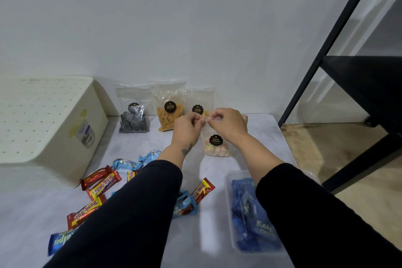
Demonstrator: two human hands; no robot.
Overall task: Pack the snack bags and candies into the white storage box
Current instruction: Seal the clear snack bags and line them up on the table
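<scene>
Two hands up at the middle of the counter (217, 213), both pinched on the top edge of a clear snack bag (215, 143): left hand (188, 127) and right hand (229, 124) closed on the seal strip, fingers curled, bag hanging upright between them with its bottom near or on the counter, cannot tell which. Bag holds small multicoloured biscuits, black round label on front.

White storage box (50, 124) sits far left, lid on, dotted top, sticker on its side; inside not visible, left part cut off by the frame. Three more clear bags lean on the wall behind the hands: one with dark spiral snacks (134, 115), one with orange sticks (168, 109), one (199, 102) mostly hidden by the hands, contents hard to make out.

Clear plastic tub (233, 213) at lower right holds blue packets, partly covered by the right sleeve. Loose candy bars (102, 183), red-yellow and blue wrappers, scattered on the counter at lower left, several under the left sleeve. One blue bar cut off at the bottom edge. Black shelf frame (348, 61) at right.
</scene>
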